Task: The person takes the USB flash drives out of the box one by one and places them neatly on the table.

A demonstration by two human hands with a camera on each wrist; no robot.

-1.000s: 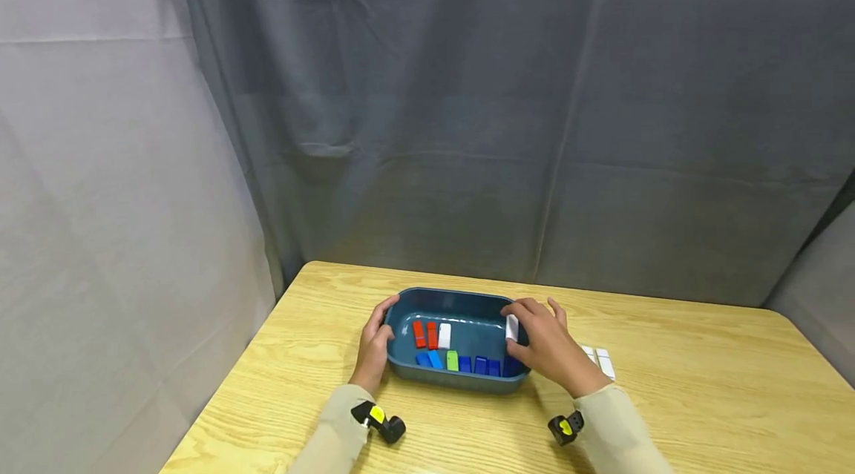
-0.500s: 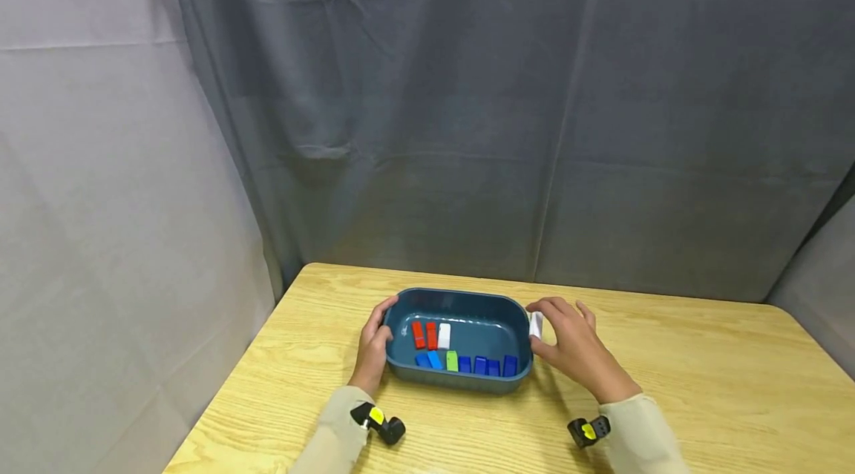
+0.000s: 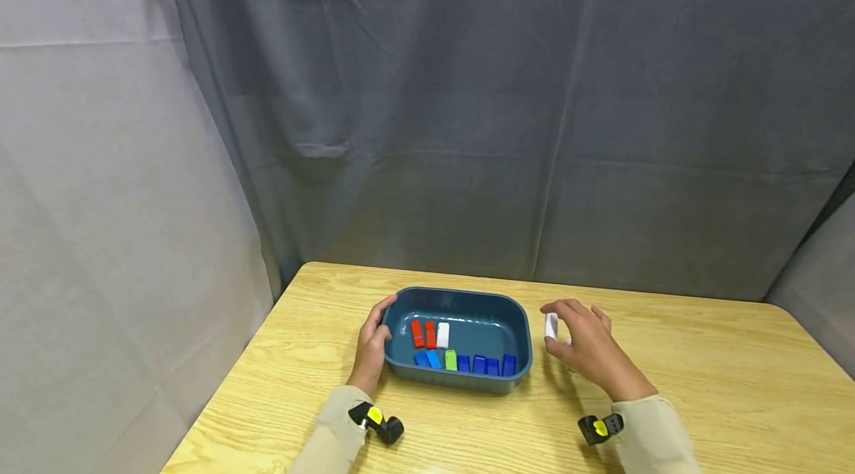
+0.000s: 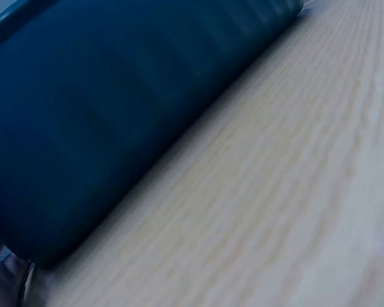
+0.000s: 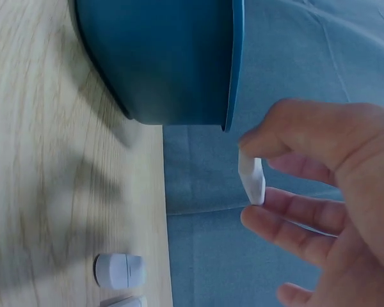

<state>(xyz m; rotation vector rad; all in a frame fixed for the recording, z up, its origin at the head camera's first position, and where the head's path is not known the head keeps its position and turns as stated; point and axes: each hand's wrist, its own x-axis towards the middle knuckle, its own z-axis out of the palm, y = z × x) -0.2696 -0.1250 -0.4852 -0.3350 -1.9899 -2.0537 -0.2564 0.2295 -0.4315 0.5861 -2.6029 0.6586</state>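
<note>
My right hand (image 3: 594, 346) pinches a small flat white block (image 3: 551, 326), shaped like a USB stick, between thumb and fingertips. It is held in the air just right of the dark blue tub (image 3: 461, 382). In the right wrist view the thumb is on one end of the white block (image 5: 252, 178) and fingertips are on the other. My left hand (image 3: 369, 348) grips the tub's left end, fingers along its outer side and thumb at the rim. Inside lie two red blocks (image 3: 430, 335), one white, one green (image 3: 450, 360) and several blue ones (image 3: 479, 364).
Two more white blocks (image 5: 119, 271) lie on the wooden table (image 3: 454, 433) below my right hand, mostly hidden by it in the head view. Grey cloth (image 3: 427, 125) hangs behind the table and more cloth stands at its sides.
My right hand has lifted the white block from over the tub's right end and carried it right, out past the rim. The left hand has kept its grip on the tub.
</note>
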